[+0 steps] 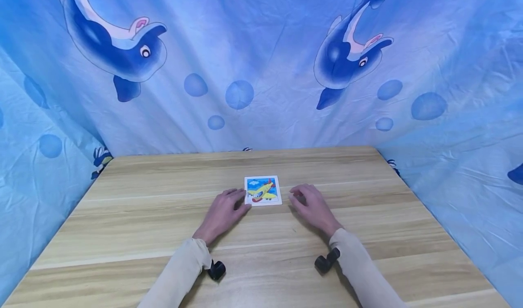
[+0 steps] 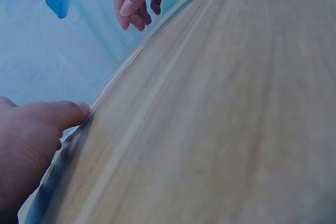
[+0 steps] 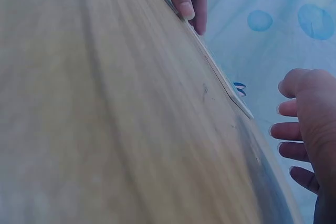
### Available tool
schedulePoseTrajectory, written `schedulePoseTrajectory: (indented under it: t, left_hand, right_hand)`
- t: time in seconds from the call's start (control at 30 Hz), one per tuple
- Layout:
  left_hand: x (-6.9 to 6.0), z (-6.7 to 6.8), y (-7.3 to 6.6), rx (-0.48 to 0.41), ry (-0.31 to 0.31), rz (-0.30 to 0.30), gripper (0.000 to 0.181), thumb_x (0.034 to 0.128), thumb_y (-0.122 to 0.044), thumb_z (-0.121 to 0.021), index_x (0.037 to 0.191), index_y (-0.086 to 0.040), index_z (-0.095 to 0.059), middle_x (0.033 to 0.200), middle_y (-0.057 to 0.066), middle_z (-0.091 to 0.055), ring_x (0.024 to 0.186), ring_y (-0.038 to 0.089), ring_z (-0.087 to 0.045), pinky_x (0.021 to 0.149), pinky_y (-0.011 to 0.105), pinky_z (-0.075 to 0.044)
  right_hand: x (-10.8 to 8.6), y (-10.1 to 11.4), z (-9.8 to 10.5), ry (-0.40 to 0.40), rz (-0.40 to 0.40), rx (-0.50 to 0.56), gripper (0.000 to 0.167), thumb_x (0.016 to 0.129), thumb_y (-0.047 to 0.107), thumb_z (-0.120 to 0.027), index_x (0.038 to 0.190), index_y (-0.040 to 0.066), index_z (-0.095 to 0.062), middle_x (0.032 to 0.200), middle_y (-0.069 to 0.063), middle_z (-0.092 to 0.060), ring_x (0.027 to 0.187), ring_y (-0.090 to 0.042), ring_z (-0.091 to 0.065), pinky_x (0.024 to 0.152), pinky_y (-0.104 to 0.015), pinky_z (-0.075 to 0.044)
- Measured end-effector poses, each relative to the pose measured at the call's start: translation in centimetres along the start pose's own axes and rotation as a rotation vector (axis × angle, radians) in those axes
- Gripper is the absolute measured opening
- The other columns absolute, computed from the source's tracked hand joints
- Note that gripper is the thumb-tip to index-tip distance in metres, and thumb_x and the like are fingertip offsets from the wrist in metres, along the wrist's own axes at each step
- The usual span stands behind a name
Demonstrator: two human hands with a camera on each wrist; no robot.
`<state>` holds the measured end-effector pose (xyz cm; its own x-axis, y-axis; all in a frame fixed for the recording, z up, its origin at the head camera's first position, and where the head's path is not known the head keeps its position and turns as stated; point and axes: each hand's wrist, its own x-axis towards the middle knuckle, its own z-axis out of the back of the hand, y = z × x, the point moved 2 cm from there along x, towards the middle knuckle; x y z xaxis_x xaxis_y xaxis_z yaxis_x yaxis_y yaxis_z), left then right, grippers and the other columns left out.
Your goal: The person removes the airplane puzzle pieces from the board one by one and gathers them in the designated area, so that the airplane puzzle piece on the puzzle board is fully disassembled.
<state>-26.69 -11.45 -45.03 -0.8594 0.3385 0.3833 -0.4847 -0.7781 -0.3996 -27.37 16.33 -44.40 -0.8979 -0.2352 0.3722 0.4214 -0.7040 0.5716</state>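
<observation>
A small square picture board (image 1: 263, 199) with a white border lies flat on the wooden table. Printed on it is a yellow airplane with red parts against a blue sky. My left hand (image 1: 224, 210) rests at the board's left side, its thumb and fingers touching the edge near the lower left corner. To the right of the board, my right hand (image 1: 313, 206) stays apart from it, fingers loosely bent and holding nothing. From the right wrist camera, the board shows only as a thin edge (image 3: 223, 80), between the left hand (image 3: 184, 1) and the right hand (image 3: 317, 124).
The wood-grain table (image 1: 163, 235) ends at a blue curtain (image 1: 261, 131) printed with dolphins and bubbles, which also hangs along both sides. A black camera mount sits on the left wrist (image 1: 216, 270) and another on the right wrist (image 1: 324, 263).
</observation>
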Motion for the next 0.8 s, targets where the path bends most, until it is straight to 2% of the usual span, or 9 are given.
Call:
schedulePoseTrajectory:
  t: [0.23, 0.47, 0.8]
  left_hand:
    - [-0.1, -0.1, 0.1, 0.026, 0.002, -0.016, 0.046, 0.0895, -0.037, -0.068, 0.125, -0.008, -0.064, 0.131, 0.011, -0.06, 0.125, 0.035, -0.052, 0.104, 0.051, -0.041]
    - [0.0, -0.5, -0.3, 0.101, 0.007, -0.025, 0.045, 0.0898, -0.041, -0.066, 0.122, -0.01, -0.066, 0.127, 0.011, -0.062, 0.121, 0.029, -0.056, 0.101, 0.046, -0.045]
    - [0.1, -0.6, -0.6, 0.102, 0.021, -0.003, 0.046, 0.0906, -0.041, -0.065, 0.124, -0.01, -0.065, 0.129, 0.012, -0.061, 0.12, 0.029, -0.057, 0.101, 0.045, -0.046]
  right_hand:
    - [0.7, 0.5, -0.8, 0.007, 0.044, 0.044, 0.022, 0.093, 0.025, -0.064, 0.111, 0.011, -0.066, 0.1, 0.003, -0.064, 0.096, -0.014, -0.056, 0.086, -0.038, -0.048]
    - [1.7, 1.0, -1.6, 0.021, 0.049, 0.076, 0.021, 0.093, 0.025, -0.065, 0.109, 0.011, -0.067, 0.099, 0.003, -0.063, 0.096, -0.014, -0.055, 0.086, -0.036, -0.048]
    - [3.2, 1.9, -2.7, 0.076, 0.032, 0.101, 0.023, 0.094, 0.028, -0.063, 0.11, 0.012, -0.067, 0.098, 0.006, -0.062, 0.095, -0.012, -0.056, 0.084, -0.033, -0.05]
